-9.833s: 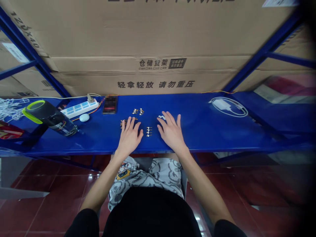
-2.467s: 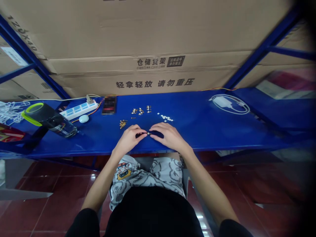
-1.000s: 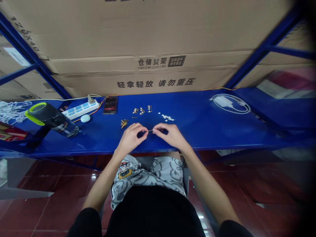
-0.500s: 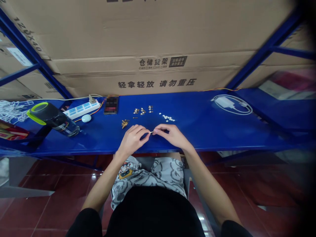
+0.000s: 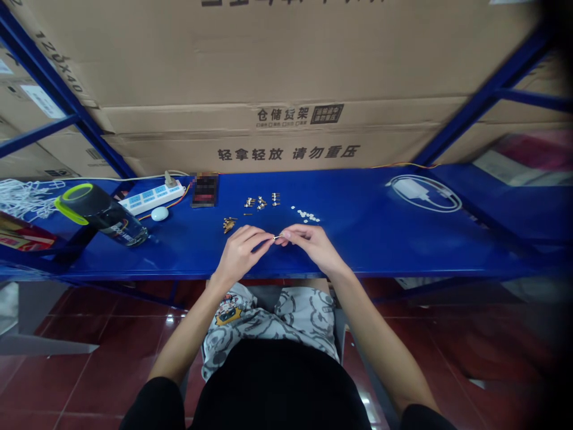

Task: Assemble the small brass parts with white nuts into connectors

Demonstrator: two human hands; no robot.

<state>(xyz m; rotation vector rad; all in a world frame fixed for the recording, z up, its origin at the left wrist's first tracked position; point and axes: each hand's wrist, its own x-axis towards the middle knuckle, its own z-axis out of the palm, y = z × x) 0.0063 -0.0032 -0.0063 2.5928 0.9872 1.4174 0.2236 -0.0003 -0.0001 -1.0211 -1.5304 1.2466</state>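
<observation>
Above the front of the blue shelf, my left hand (image 5: pixel 240 249) and my right hand (image 5: pixel 313 243) meet fingertip to fingertip, both pinched closed. Between them shows a thin, small metal pin (image 5: pixel 278 237), gripped at its two ends; a pale bit sits at the left fingertips, too small to make out. Beyond my left hand lies a pile of brass-coloured pins (image 5: pixel 229 224), with one loose pin (image 5: pixel 248 214) farther back. Small white discs (image 5: pixel 308 215) are scattered beyond my right hand. Farther back, several metal pins with white pieces on them (image 5: pixel 261 202) lie in little groups.
To the left are a dark bottle (image 5: pixel 107 218) with a green loop, a white power strip (image 5: pixel 154 197), a white rounded object (image 5: pixel 160 213) and a pixelated dark item (image 5: pixel 205 190). A coiled white cable with charger (image 5: pixel 416 190) lies right. Cardboard (image 5: pixel 286 71) walls the back.
Both hands stay pinched together around the pin, and the right fingers have shifted slightly along it. The whole view has moved a little, with the shelf items appearing slightly farther right.
</observation>
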